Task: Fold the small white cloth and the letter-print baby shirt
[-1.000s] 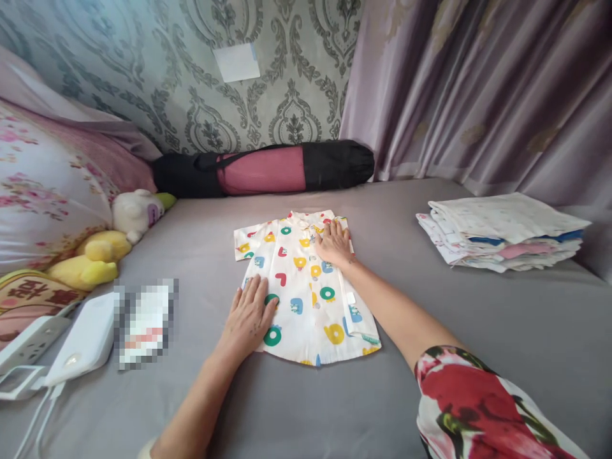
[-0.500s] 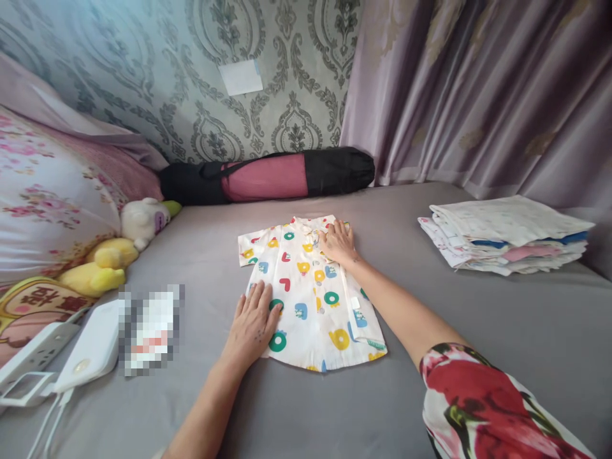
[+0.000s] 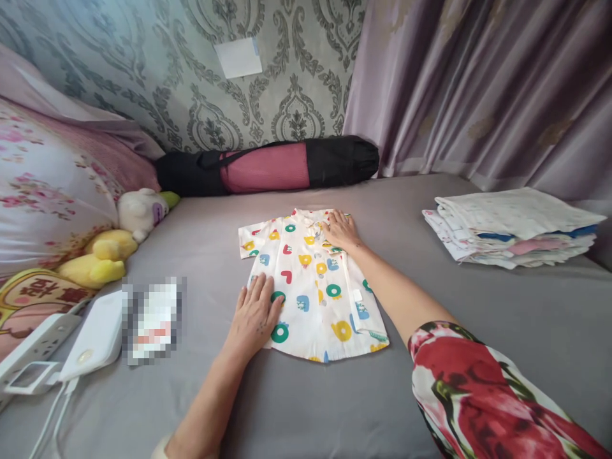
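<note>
A small white short-sleeved shirt [image 3: 313, 299] with colourful letter prints lies spread on the grey bed sheet, collar towards the wall. Its right side edge is folded inward, and a small white label shows there. My left hand [image 3: 255, 315] rests flat on the shirt's lower left edge, fingers stretched out and apart. On the upper right shoulder, near the collar, lies my right hand [image 3: 343, 231] with its fingers spread over the cloth; it covers most of the right sleeve. Neither hand grips the fabric.
A stack of folded clothes [image 3: 514, 229] sits at the right. Along the wall lies a long black and pink bag [image 3: 268, 167]. To the left are plush toys [image 3: 108, 255], a floral pillow [image 3: 38, 197], a white power bank [image 3: 93, 335] with cables and a power strip [image 3: 36, 344].
The camera view has tilted slightly downward. Both hands keep nearly the same places on the shirt, the right one lying a little flatter over the shoulder.
</note>
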Tool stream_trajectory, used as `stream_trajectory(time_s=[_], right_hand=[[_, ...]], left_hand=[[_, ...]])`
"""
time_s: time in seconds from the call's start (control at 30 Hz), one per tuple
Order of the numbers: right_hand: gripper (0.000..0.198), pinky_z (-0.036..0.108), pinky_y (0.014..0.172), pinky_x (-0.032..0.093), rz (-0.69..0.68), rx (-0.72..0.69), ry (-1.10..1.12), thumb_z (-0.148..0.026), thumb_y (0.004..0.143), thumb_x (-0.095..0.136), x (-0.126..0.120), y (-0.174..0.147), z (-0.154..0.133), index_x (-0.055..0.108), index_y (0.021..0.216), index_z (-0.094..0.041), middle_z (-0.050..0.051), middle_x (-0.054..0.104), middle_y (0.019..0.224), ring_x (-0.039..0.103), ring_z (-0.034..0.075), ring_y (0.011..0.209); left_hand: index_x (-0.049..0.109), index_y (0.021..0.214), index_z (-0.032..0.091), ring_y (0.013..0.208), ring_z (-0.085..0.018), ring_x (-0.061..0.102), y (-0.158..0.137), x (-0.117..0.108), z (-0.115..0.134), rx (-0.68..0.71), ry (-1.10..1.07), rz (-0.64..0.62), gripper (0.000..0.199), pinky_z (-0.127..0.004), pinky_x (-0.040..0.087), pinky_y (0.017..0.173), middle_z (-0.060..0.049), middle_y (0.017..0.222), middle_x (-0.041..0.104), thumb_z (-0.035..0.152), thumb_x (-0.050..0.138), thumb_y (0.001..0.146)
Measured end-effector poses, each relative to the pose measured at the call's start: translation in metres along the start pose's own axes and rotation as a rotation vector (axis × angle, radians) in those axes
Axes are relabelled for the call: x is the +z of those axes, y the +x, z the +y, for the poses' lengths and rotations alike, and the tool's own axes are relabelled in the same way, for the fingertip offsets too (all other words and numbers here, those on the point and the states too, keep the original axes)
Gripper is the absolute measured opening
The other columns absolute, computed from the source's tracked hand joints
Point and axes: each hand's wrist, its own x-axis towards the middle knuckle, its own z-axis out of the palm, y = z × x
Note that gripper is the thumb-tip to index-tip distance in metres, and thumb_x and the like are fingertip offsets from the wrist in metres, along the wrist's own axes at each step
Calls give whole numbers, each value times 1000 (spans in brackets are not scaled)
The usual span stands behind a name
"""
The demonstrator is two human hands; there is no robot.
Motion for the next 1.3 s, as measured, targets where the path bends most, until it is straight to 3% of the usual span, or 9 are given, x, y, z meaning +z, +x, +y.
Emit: stream_trajectory(time_s=[0.13, 0.3, 0.47, 0.8, 0.9, 1.17, 1.3], right_hand=[[60, 44, 120, 11, -90, 7, 70, -42, 102, 20, -10, -6, 2, 33, 151, -10, 11, 20, 162, 14, 23, 149], [65, 45, 120, 11, -172, -22, 78, -45, 101, 20, -21, -39, -4, 26, 154, -7, 13, 13, 163, 7, 25, 150], [64, 46, 121, 7, -129, -53, -4, -42, 101, 21, -14, -64, -8, 26, 154, -6, 14, 16, 163, 10, 25, 150], [63, 43, 121, 8, -111, -59, -11, -40, 102, 19, -14, -72, -7, 28, 154, -6, 12, 19, 162, 12, 24, 150], [65, 42, 122, 8, -165, -87, 10, -42, 102, 20, -22, -97, -9, 24, 155, -6, 11, 15, 163, 9, 24, 150], [72, 46, 123, 13, -263, -168, 87, -55, 99, 17, -41, -200, -15, 22, 157, -13, 9, 7, 163, 3, 22, 150], [69, 47, 123, 9, -244, -201, 93, -51, 99, 18, -39, -221, -16, 24, 157, -13, 8, 8, 162, 3, 22, 150]], left_hand=[[44, 145, 15, 146, -29, 30, -1, 1, 0, -5, -15, 21, 54, -53, 26, 118, -15, 156, 37, 43, 34, 100], [43, 144, 16, 146, -29, 30, -3, 4, -2, 5, -28, 49, 53, -53, 25, 118, -16, 155, 37, 43, 33, 100], [44, 143, 20, 146, -28, 31, -3, 7, -3, 3, -43, 71, 50, -52, 26, 117, -14, 155, 39, 42, 35, 99], [45, 143, 17, 146, -28, 30, -2, 2, -2, -1, -42, 29, 52, -52, 25, 118, -15, 155, 38, 43, 34, 99], [45, 142, 19, 145, -28, 32, -2, 4, -2, -1, -40, 48, 50, -53, 26, 117, -14, 155, 39, 43, 35, 99], [44, 143, 17, 146, -28, 30, -3, 2, 0, 0, -23, 25, 51, -52, 25, 118, -14, 156, 36, 42, 33, 100], [43, 143, 15, 147, -28, 28, -4, 0, 0, -5, -21, 8, 52, -52, 24, 118, -15, 157, 36, 42, 32, 100]])
